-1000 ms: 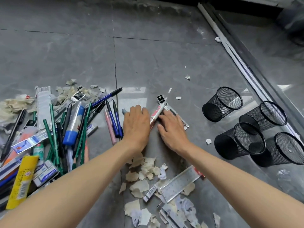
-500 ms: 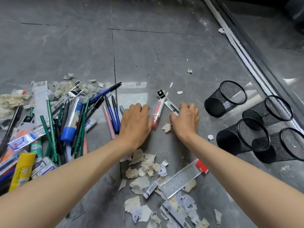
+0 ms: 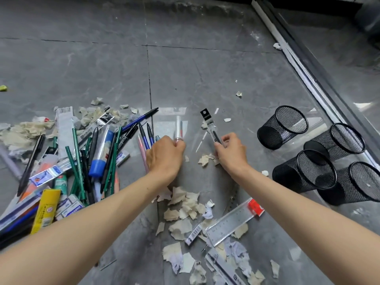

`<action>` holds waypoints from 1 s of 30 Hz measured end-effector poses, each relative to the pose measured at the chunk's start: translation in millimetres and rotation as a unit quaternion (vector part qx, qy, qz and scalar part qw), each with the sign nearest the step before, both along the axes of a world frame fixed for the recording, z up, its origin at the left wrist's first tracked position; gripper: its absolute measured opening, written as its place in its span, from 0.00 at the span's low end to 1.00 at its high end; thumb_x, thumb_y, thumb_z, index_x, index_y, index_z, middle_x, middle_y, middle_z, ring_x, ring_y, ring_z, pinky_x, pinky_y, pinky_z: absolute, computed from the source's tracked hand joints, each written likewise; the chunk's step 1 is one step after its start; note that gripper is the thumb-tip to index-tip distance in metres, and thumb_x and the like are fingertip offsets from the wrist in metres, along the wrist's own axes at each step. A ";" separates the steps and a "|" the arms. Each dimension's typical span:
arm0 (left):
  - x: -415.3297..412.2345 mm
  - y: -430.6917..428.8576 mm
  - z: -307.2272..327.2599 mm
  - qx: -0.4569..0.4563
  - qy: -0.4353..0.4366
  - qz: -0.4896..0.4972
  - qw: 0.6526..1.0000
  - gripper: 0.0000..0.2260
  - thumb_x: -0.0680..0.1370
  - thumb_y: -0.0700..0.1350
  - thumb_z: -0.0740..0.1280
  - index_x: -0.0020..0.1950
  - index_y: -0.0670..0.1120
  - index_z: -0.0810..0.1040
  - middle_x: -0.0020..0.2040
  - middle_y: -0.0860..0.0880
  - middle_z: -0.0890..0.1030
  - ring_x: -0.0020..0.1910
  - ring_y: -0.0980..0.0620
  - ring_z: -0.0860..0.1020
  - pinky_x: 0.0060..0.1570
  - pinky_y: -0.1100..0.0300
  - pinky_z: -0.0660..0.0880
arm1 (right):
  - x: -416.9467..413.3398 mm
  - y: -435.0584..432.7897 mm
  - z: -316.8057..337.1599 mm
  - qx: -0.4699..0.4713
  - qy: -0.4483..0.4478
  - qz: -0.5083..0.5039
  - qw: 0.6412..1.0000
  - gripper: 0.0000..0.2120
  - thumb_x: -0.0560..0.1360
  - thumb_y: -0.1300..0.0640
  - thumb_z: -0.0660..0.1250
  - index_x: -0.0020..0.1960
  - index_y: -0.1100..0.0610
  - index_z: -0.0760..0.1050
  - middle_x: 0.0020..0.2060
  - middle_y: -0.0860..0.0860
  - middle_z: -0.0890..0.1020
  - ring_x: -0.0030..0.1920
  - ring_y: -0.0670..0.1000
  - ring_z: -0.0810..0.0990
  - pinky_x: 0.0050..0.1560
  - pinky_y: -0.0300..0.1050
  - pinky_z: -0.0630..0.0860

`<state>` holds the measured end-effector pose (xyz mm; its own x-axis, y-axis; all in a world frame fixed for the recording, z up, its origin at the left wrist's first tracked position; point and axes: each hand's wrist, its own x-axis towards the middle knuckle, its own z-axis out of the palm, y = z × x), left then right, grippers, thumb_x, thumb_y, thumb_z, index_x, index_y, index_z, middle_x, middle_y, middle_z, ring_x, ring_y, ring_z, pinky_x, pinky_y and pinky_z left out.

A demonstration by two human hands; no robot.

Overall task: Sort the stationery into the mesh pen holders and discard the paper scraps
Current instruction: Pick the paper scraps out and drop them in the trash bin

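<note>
L hand [image 3: 164, 159] grips a blurred clear pen [image 3: 178, 128]; R hand [image 3: 232, 152] pinches a refill pack [image 3: 208, 121] w/ black header. Paper scraps [image 3: 178, 194] lie on the floor [image 3: 205, 64] btwn the forearms. Four mesh pen holders [image 3: 269, 134] lie tipped at right, pen pile [image 3: 78, 153] at left.

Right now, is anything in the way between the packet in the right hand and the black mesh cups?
Nothing visible. The right hand holds the clear refill packet with a black header, and only bare grey floor lies between it and the nearest black mesh pen holder.
</note>
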<state>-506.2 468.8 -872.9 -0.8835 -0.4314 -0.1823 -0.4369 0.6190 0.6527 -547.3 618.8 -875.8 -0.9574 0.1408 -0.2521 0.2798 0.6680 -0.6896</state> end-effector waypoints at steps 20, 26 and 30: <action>57.5 -73.9 0.3 -0.024 -0.045 0.076 0.996 0.07 0.77 0.49 0.60 0.46 0.47 0.70 0.39 0.51 0.77 0.38 0.48 0.75 0.36 0.55 0.68 | 35.0 -125.1 -5.5 -0.017 -0.016 0.186 0.982 0.15 0.76 0.58 0.62 0.60 0.58 0.78 0.53 0.54 0.82 0.53 0.54 0.80 0.56 0.47 0.76; 40.7 -48.7 6.0 -0.128 0.092 -0.020 0.987 0.07 0.76 0.40 0.61 0.53 0.46 0.71 0.49 0.49 0.72 0.48 0.50 0.70 0.45 0.59 0.63 | 19.0 -96.7 -6.0 0.071 0.060 0.172 0.981 0.13 0.76 0.60 0.60 0.56 0.56 0.80 0.56 0.53 0.77 0.58 0.53 0.75 0.58 0.45 0.71; 17.1 -22.9 -7.7 -0.199 0.131 -0.186 0.953 0.13 0.74 0.39 0.64 0.58 0.41 0.76 0.61 0.43 0.73 0.60 0.42 0.70 0.56 0.53 0.63 | -6.6 -59.2 -3.8 0.158 0.085 0.183 0.966 0.19 0.77 0.60 0.59 0.68 0.57 0.71 0.69 0.57 0.64 0.69 0.57 0.61 0.67 0.47 0.61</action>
<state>-489.0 445.9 -880.6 -0.9816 -0.0689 0.1781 0.0062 0.9206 0.3906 -553.9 559.6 -879.6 -0.9814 -0.1712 -0.0863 -0.1150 0.8859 -0.4494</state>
